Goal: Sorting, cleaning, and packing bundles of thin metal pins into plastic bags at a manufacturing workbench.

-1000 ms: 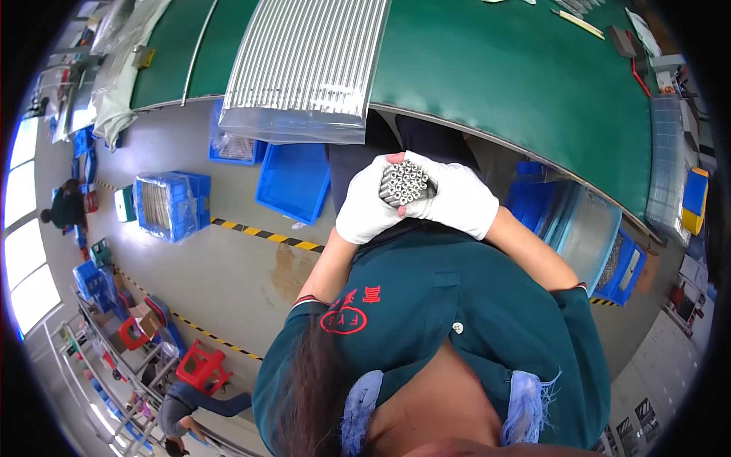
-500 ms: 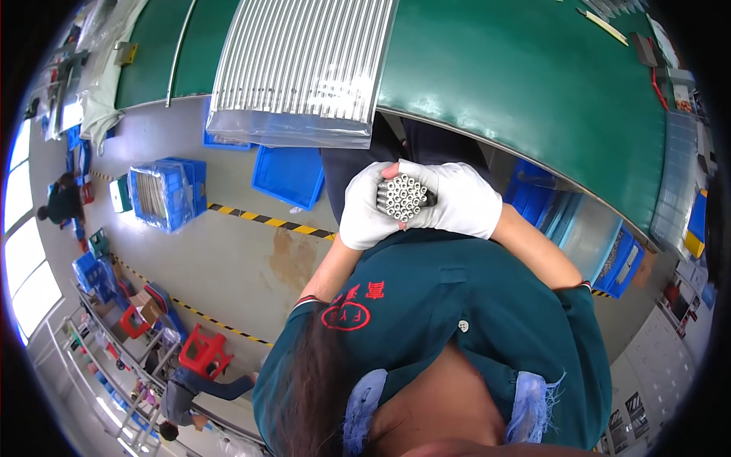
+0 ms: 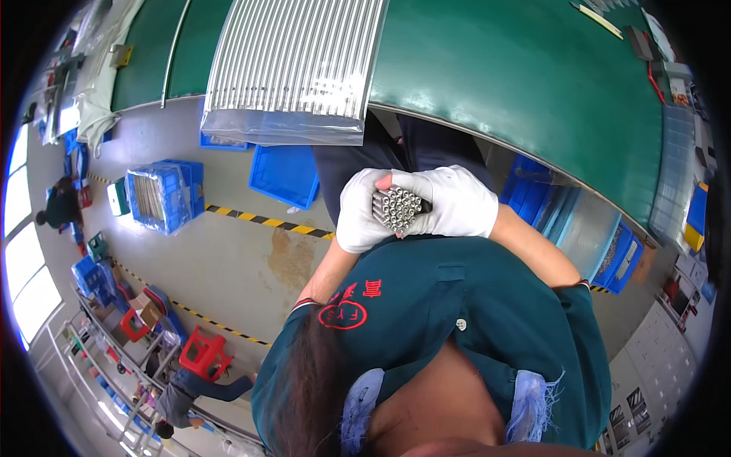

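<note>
Bundled silver metal tubes (image 3: 397, 210): white-gloved left hand (image 3: 356, 215) at nine o'clock, white-gloved right hand (image 3: 458, 202) at three, both curled, clasping them!

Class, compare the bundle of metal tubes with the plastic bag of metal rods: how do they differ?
The bundle of metal tubes is clasped by the left hand and right hand; the plastic bag of metal rods overhangs the edge of the green table. The bundle is a compact cluster without visible wrapping; the bag's rods lie side by side under clear plastic. Both contain silvery metal pieces.
</note>
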Demonstrator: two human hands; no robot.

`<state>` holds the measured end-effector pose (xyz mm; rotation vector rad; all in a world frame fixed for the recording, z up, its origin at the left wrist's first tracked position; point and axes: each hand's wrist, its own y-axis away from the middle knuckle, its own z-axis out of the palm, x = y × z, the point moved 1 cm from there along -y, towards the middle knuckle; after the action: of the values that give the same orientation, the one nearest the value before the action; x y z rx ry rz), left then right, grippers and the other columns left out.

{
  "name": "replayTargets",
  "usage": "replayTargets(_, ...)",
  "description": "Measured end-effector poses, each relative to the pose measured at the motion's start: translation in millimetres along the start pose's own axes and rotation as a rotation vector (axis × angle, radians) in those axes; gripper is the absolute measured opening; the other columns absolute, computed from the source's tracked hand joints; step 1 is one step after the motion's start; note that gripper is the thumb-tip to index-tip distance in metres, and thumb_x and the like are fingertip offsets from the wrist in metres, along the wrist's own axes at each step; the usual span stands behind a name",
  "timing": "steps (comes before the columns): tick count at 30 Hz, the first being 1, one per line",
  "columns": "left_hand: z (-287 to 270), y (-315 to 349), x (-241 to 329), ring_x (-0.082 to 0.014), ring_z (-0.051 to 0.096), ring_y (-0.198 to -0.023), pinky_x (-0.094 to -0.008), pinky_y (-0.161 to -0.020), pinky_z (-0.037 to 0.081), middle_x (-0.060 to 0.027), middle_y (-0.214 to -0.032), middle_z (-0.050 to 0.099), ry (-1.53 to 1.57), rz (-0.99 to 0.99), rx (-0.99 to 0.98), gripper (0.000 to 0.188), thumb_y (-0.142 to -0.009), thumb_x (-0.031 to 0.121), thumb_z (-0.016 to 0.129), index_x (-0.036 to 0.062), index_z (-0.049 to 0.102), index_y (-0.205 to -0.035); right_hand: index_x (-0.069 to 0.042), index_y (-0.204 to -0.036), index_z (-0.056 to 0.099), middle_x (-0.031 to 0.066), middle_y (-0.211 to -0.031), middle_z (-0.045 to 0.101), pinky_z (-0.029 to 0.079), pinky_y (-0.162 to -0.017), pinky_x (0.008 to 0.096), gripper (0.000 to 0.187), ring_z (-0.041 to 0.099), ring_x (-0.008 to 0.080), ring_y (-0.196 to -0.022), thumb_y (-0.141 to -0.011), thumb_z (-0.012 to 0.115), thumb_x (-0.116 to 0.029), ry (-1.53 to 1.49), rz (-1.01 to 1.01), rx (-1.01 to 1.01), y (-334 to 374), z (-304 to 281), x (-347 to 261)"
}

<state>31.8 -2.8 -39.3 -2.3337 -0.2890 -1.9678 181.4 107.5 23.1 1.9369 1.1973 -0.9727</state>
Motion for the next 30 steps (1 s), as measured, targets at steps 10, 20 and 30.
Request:
replayTargets(10,5.5,9.0,-2.5,-0.0323,0.059,-0.076,-0.0395,-0.068,0.046,-0.0114,-0.085,0.062,-0.171,0.222,0.084,0.044,-0.057,0.011,0.078,0.0049,0.053,-0.093,-0.026,-0.128,0.046,0.0095,-0.090,0.064,0.049,-0.066,0.0436,0.060,0.062,0.0338,-0.078,-0.074,0.066,-0.044,0.080,-0.032,-0.126,1.0,-4.2,-11.5)
replayTargets(20,2.4,15.8,-17.5,-0.0312,0.060,-0.079,-0.0394,-0.072,0.047,-0.0110,-0.086,0.062,-0.038,0.336,0.190,0.036,-0.062,0.010,0.072,0.0043,0.056,-0.093,-0.025,-0.132,0.043,0.0115,-0.089,0.064,0.050,-0.063,0.0427,0.064,0.062,0.0335,-0.076,-0.073,0.067,-0.033,0.163,-0.149,-0.186,-5.0,0.9,-14.9)
replayTargets(30,-50.3,-19.8,32.9,-0.0150,0.060,-0.082,-0.0295,-0.076,0.048,-0.0066,-0.093,0.063,0.431,-0.412,-0.728,0.051,-0.058,0.011,0.079,0.0015,0.058,-0.104,-0.018,-0.123,0.048,0.0134,-0.080,0.065,0.047,-0.064,0.0409,0.068,0.062,0.0360,-0.074,-0.067,0.075,-0.046,-0.126,-0.001,-0.130,-15.2,2.6,-20.3)
